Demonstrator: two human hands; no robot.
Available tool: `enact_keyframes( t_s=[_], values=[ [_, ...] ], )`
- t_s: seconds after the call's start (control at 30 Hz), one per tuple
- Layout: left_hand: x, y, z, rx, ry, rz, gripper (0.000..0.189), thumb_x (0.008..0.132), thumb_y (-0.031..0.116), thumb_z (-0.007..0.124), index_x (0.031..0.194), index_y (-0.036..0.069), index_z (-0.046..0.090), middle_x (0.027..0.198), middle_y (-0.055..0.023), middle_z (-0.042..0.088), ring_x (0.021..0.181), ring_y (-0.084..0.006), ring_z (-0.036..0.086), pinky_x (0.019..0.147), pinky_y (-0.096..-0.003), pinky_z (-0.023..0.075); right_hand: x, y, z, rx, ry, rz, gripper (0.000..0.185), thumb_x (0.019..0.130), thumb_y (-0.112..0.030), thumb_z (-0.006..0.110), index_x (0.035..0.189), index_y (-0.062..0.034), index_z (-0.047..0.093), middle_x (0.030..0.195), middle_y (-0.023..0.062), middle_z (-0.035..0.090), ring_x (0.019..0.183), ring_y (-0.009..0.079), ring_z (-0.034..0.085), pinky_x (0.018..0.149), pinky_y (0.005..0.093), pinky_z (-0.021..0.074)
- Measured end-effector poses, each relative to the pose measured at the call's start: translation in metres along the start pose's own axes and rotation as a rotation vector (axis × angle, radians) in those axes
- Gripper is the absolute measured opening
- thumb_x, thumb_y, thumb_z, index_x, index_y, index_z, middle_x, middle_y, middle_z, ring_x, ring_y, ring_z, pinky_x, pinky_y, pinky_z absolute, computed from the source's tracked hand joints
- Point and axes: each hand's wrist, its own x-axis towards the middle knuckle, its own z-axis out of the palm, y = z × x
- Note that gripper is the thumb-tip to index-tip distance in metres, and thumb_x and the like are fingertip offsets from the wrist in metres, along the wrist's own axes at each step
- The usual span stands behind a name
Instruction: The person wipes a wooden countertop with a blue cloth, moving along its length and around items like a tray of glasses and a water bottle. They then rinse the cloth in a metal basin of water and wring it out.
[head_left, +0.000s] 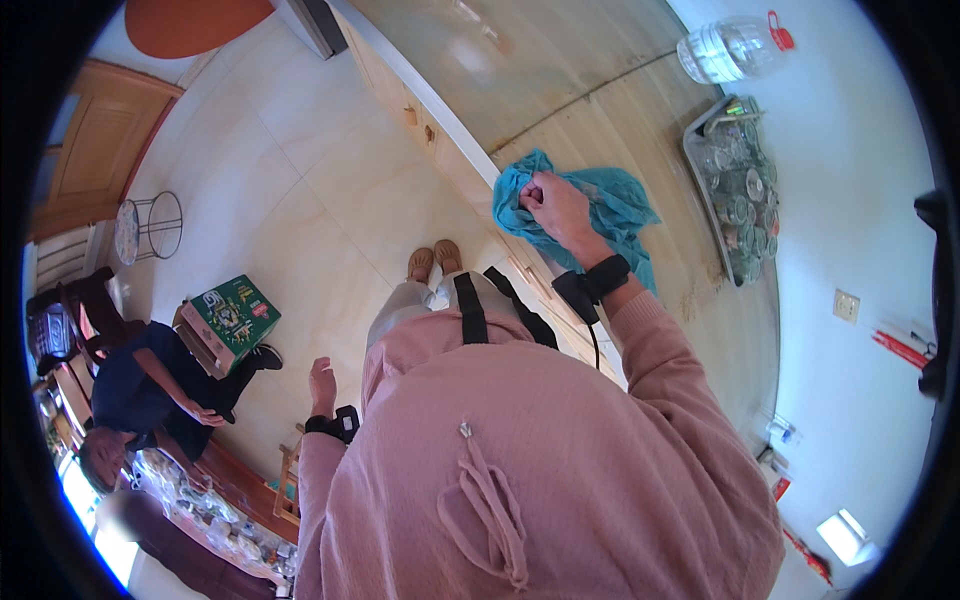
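My right hand (559, 214), its fingers curled in, grips the gathered part of a blue plastic bag (619, 195). The bag lies crumpled at the front edge of a stone-look countertop (675, 255), and its lower part spreads under my wrist. What the bag contains, if anything, cannot be made out. At my left side hangs my left hand (322, 386), with nothing seen in it and its fingers loosely bent. Both wrists wear black strapped devices.
Along the wall stand a tray (705, 172) of glass jars (739, 202) and a large plastic bottle (724, 52) with a red handle. A person (142, 382) sits at the left beside a green carton (232, 315). A round stool (150, 227) stands farther off.
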Motion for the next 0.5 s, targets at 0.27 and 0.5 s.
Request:
enact_keyframes(
  t_s=[0.27, 0.5],
  values=[
    [-0.065, -0.023, 0.024, -0.150, 0.018, -0.207, 0.028, 0.076, -0.005, 0.048, 0.102, 0.002, 0.058, 0.096, -0.0162, 0.063, 0.093, -0.0282, 0.061, 0.081, -0.0358, 0.0482, 0.051, -0.021, 0.011, -0.044, 0.005, -0.020, 0.009, 0.074, -0.017, 0.063, 0.077, -0.0102, 0.059, 0.074, 0.0064, 0.065, 0.070, 0.0277, 0.063, 0.059, 0.0376, 0.0470],
    [-0.096, -0.052, 0.051, -0.239, 0.104, -0.279, 0.029, 0.075, -0.006, 0.050, 0.101, 0.003, 0.058, 0.095, -0.0144, 0.063, 0.093, -0.0270, 0.060, 0.080, -0.0354, 0.0482, 0.109, -0.050, 0.019, -0.078, 0.018, -0.097, 0.005, 0.074, -0.016, 0.062, 0.075, -0.0118, 0.059, 0.074, 0.0056, 0.065, 0.070, 0.0278, 0.063, 0.058, 0.0374, 0.0470]
  ],
)
